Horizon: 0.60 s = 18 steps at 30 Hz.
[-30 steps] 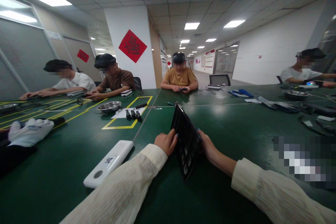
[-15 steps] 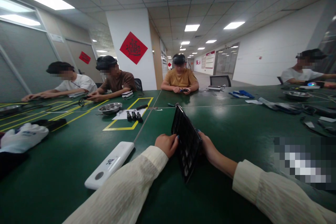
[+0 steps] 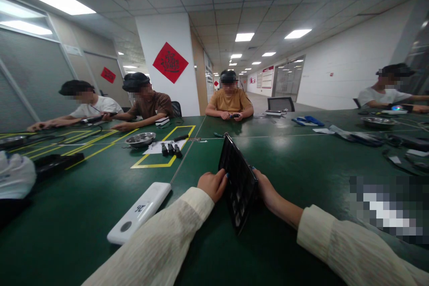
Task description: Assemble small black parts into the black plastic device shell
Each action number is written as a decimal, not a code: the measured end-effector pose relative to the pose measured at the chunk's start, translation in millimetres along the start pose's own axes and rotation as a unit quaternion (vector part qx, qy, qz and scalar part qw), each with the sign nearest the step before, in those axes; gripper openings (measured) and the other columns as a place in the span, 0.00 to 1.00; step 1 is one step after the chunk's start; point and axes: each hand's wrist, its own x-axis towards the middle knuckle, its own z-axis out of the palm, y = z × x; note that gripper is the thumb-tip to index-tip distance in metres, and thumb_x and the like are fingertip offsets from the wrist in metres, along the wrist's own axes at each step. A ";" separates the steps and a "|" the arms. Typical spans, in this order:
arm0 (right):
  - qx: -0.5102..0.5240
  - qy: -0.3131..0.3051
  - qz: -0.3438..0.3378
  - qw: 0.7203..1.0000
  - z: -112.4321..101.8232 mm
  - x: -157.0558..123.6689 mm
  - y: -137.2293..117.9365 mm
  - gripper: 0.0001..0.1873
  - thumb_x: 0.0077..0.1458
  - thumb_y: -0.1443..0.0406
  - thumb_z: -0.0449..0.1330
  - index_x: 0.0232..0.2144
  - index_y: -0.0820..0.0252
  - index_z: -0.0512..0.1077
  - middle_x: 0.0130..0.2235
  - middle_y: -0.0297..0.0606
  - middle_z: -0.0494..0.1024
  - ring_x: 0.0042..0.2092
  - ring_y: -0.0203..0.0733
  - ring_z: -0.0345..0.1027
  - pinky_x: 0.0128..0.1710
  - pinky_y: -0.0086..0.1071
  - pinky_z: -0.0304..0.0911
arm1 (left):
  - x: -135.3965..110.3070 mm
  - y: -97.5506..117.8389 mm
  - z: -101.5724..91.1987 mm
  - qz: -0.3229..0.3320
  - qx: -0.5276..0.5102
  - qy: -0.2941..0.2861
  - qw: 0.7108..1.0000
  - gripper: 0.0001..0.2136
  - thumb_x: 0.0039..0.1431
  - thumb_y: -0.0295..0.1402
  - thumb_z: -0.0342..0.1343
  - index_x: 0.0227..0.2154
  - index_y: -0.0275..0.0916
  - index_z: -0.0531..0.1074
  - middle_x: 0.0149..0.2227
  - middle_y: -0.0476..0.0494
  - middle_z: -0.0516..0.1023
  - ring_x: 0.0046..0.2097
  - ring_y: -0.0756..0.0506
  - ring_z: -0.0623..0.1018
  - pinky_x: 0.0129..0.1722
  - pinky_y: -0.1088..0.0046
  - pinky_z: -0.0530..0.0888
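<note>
A thin black tablet-like panel [image 3: 238,187] stands tilted on edge in front of me, with faint lighter patches on its dark face. My right hand [image 3: 266,187] is wrapped round its right edge; most of those fingers are hidden behind it. At the left edge, my left hand [image 3: 212,185] is closed, its fingers curled and a blue-nailed fingertip pressed against the panel's face. Left of my forearm lies a white power bank [image 3: 140,212] marked 26.
Yellow tape surrounds a white paper [image 3: 154,147] with several small black items [image 3: 171,149]. Beside it sits a metal bowl [image 3: 140,139]. Co-workers sit round the green table [image 3: 288,161]. Blue cloth [image 3: 308,121] and cables lie to the right; a white bundle [image 3: 15,176] is far left.
My hands and the panel stay almost still. At far left the white bundle has shifted left, and a co-worker's hand there now has a dark device raised off the table.
</note>
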 end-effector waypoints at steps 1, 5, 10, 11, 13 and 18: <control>0.000 -0.003 0.000 1.000 -0.1 -0.1 0.1 0.21 0.51 0.50 0.49 0.20 0.60 0.65 0.16 0.31 0.67 0.18 0.34 0.59 0.16 0.27 0.51 | -0.3 0.1 -0.9 0.001 0.002 -0.001 1.000 0.18 0.62 0.38 0.33 0.35 0.39 0.67 0.22 0.45 0.72 0.27 0.45 0.72 0.28 0.72 0.63; 0.005 0.009 0.010 1.000 -0.6 0.7 1.4 0.23 0.51 0.47 0.47 0.20 0.60 0.64 0.15 0.30 0.66 0.16 0.33 0.58 0.15 0.27 0.50 | -1.7 1.3 -5.0 0.015 0.001 -0.004 1.000 0.16 0.61 0.38 0.35 0.34 0.38 0.67 0.22 0.45 0.72 0.28 0.45 0.73 0.29 0.72 0.62; -0.003 0.007 0.008 1.000 -0.6 2.6 2.3 0.23 0.51 0.47 0.47 0.20 0.60 0.65 0.16 0.31 0.66 0.16 0.33 0.58 0.15 0.27 0.49 | -1.2 2.1 -6.1 0.020 -0.010 -0.009 1.000 0.19 0.62 0.37 0.33 0.30 0.39 0.68 0.21 0.44 0.72 0.26 0.45 0.72 0.30 0.71 0.63; -0.004 0.010 0.009 1.000 -0.5 2.8 2.3 0.24 0.51 0.47 0.47 0.20 0.59 0.65 0.15 0.31 0.66 0.16 0.33 0.58 0.15 0.27 0.50 | -0.9 2.2 -5.7 0.018 -0.010 -0.010 1.000 0.19 0.62 0.37 0.32 0.29 0.39 0.68 0.21 0.44 0.72 0.26 0.45 0.72 0.30 0.71 0.63; -0.008 0.015 0.010 1.000 -0.2 3.1 2.2 0.24 0.51 0.47 0.47 0.20 0.59 0.65 0.15 0.31 0.66 0.15 0.33 0.57 0.14 0.27 0.49 | -0.4 2.2 -4.6 0.011 -0.007 -0.010 1.000 0.20 0.63 0.38 0.32 0.29 0.39 0.69 0.21 0.44 0.72 0.26 0.45 0.72 0.29 0.71 0.62; -0.016 0.027 0.022 0.999 0.3 3.3 3.1 0.28 0.51 0.45 0.44 0.18 0.60 0.64 0.13 0.31 0.64 0.14 0.32 0.55 0.13 0.27 0.48 | 0.1 2.5 -3.4 -0.008 0.006 -0.015 1.000 0.19 0.63 0.39 0.32 0.34 0.39 0.68 0.23 0.43 0.73 0.28 0.44 0.73 0.28 0.71 0.62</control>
